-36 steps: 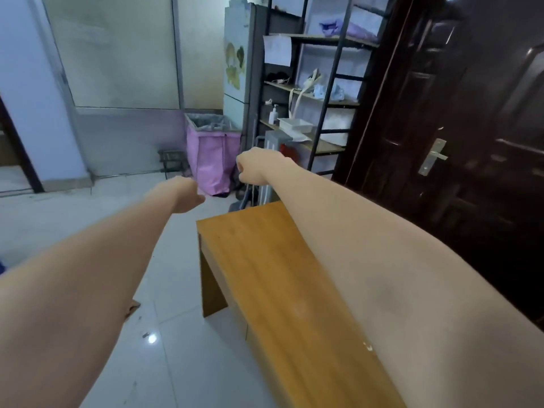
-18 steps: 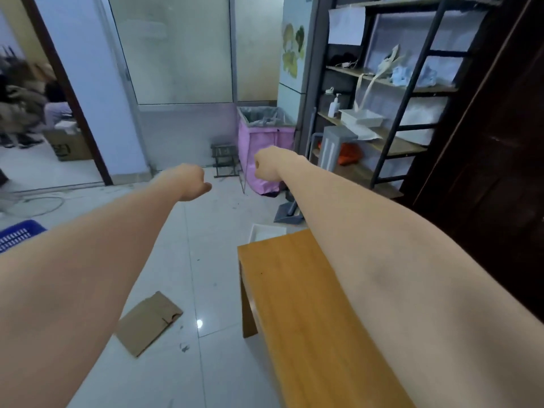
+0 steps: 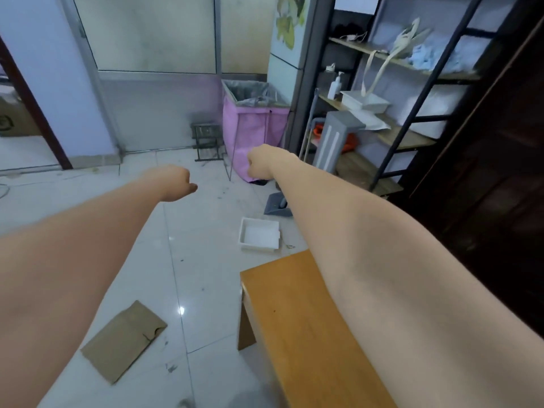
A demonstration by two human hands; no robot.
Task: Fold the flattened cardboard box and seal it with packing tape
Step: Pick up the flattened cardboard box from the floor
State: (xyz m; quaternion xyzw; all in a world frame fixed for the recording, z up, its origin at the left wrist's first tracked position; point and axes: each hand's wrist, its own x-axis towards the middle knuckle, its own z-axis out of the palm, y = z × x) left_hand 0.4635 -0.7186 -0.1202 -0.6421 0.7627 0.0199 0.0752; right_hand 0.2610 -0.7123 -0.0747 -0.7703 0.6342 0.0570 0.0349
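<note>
both your fists, left hand and right hand, seem curled with fingers together, holding nothing. flattened cardboard box lies on the floor, left of the desk.

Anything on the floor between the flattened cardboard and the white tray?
No. In the head view only bare white tile with a light glare and small specks lies between the flattened cardboard and the white tray.

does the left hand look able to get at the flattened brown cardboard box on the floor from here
Probably yes: the flattened brown cardboard box lies in the open on the white tiles, nothing on it, under the left arm; the fisted left hand would need lowering.
</note>
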